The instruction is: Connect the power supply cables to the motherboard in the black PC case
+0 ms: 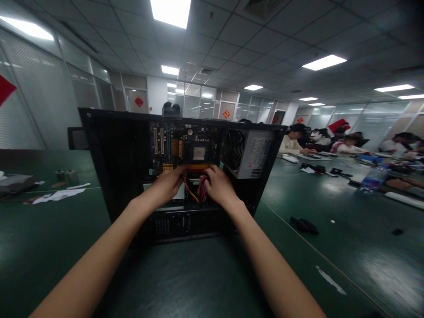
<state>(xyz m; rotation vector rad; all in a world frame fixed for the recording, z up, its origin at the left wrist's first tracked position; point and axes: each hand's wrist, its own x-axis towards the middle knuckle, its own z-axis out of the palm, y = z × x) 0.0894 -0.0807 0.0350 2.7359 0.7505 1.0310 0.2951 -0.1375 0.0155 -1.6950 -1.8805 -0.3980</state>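
Note:
A black computer case stands on the table with its open side facing me, and inside it is a motherboard with a square metal processor socket. My left hand has its fingers bent at the left end of the orange-red memory slots. At the other end of those slots, the curled fingers of my right hand touch the board area beside a bundle of coloured power cables. Whatever the fingertips of either hand grip is too small or hidden to make out.
A power supply with a fan sits at the case's upper right. On the green table lie a black cloth-like item, white paper and a water bottle. Several people sit along the right.

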